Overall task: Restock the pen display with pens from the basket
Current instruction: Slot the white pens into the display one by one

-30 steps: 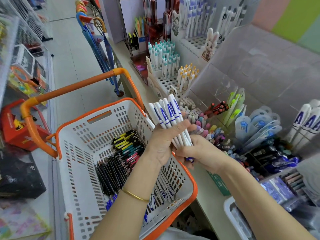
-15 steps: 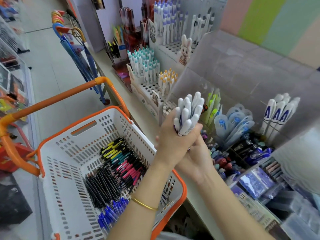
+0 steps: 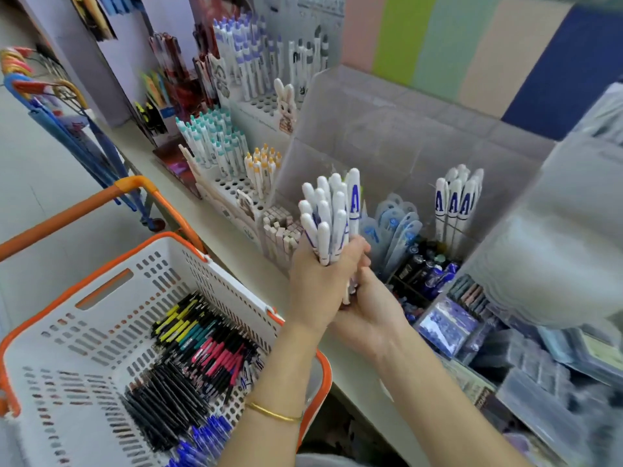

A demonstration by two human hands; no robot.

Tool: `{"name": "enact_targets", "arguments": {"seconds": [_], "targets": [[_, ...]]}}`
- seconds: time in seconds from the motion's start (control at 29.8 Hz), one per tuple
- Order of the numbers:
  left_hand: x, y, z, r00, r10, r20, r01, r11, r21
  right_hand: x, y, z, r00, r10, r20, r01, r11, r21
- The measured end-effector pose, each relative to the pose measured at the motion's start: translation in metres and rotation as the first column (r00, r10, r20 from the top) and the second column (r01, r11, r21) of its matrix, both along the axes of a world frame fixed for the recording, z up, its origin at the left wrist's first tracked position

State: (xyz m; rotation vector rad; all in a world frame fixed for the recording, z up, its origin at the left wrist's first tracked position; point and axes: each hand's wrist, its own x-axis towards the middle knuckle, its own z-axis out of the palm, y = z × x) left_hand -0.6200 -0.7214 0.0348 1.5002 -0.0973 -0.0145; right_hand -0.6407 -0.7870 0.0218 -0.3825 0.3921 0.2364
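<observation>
My left hand (image 3: pixel 318 284) grips a bundle of white pens with blue "A" marks (image 3: pixel 332 214), held upright just in front of the clear acrylic pen display (image 3: pixel 387 136). My right hand (image 3: pixel 371 315) cups the bundle's lower end from below. Matching white "A" pens (image 3: pixel 455 200) stand in a compartment at the display's right. The white basket with orange rim (image 3: pixel 101 281) sits at lower left, holding black, blue, pink and yellow-green pens (image 3: pixel 188 358).
White peg racks with teal-capped pens (image 3: pixel 215 143) and orange-capped pens (image 3: pixel 263 166) stand left of the display on the counter. Blue flat-packed pens (image 3: pixel 397 227) and dark pens fill the middle compartments. Clear boxes of stock (image 3: pixel 539 375) lie at right. An orange basket handle (image 3: pixel 84 207) arches at left.
Both hands have carried the white pen bundle from above the basket up and right to the display. The bundle went from tilted to upright.
</observation>
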Motion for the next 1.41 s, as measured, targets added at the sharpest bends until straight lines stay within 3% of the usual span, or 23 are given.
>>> {"name": "enact_targets", "arguments": {"seconds": [0.07, 0.13, 0.2, 0.24, 0.37, 0.5, 0.64, 0.77, 0.87, 0.94, 1.01, 1.18, 1.28, 1.41], "targets": [[0.002, -0.001, 0.005, 0.998, -0.024, -0.052, 0.019, 0.996, -0.088, -0.011, -0.005, 0.013, 0.997, 0.040, 0.062, -0.038, 0.999, -0.033], [0.004, -0.003, 0.009, 0.986, -0.101, -0.133, 0.069, 0.972, -0.223, -0.022, -0.018, 0.018, 0.999, 0.021, 0.042, -0.005, 0.937, -0.350], [0.004, -0.007, 0.011, 0.968, -0.194, -0.159, 0.144, 0.948, -0.283, -0.032, -0.034, 0.023, 0.993, -0.072, 0.093, 0.117, 0.701, -0.704], [0.003, -0.009, 0.013, 0.957, -0.246, -0.155, 0.193, 0.935, -0.297, -0.034, -0.042, 0.028, 0.980, -0.100, 0.173, 0.199, 0.568, -0.798], [-0.004, -0.027, 0.017, 0.909, -0.396, -0.129, 0.349, 0.893, -0.284, -0.032, -0.071, 0.053, 0.918, -0.165, 0.361, 0.395, 0.271, -0.878], [-0.009, -0.047, 0.022, 0.875, -0.475, -0.098, 0.437, 0.859, -0.265, -0.025, -0.094, 0.062, 0.918, -0.162, 0.362, 0.385, 0.144, -0.912], [-0.013, -0.060, 0.024, 0.840, -0.533, -0.104, 0.492, 0.828, -0.268, -0.025, -0.109, 0.066, 0.937, -0.134, 0.323, 0.346, 0.235, -0.908], [-0.010, -0.066, 0.019, 0.860, -0.466, -0.209, 0.422, 0.879, -0.223, -0.021, -0.128, 0.075, 0.864, -0.269, 0.426, 0.476, 0.163, -0.864], [-0.001, -0.065, 0.017, 0.906, -0.358, -0.228, 0.334, 0.932, -0.137, -0.016, -0.148, 0.084, 0.694, -0.413, 0.590, 0.635, -0.037, -0.772], [0.003, -0.064, 0.019, 0.919, -0.335, -0.207, 0.319, 0.942, -0.108, -0.013, -0.156, 0.086, 0.597, -0.402, 0.694, 0.672, -0.222, -0.707], [0.005, -0.064, 0.021, 0.921, -0.344, -0.183, 0.332, 0.938, -0.095, -0.010, -0.158, 0.085, 0.558, -0.312, 0.769, 0.653, -0.406, -0.639], [0.010, -0.067, 0.025, 0.896, -0.412, -0.166, 0.400, 0.911, -0.101, 0.000, -0.157, 0.064, 0.698, -0.094, 0.709, 0.462, -0.699, -0.547], [0.012, -0.070, 0.029, 0.868, -0.470, -0.161, 0.452, 0.882, -0.134, 0.005, -0.157, 0.050, 0.747, -0.035, 0.664, 0.293, -0.878, -0.377], [0.014, -0.070, 0.030, 0.831, -0.537, -0.143, 0.512, 0.840, -0.182, 0.010, -0.157, 0.047, 0.787, -0.016, 0.616, 0.159, -0.960, -0.229]]}}
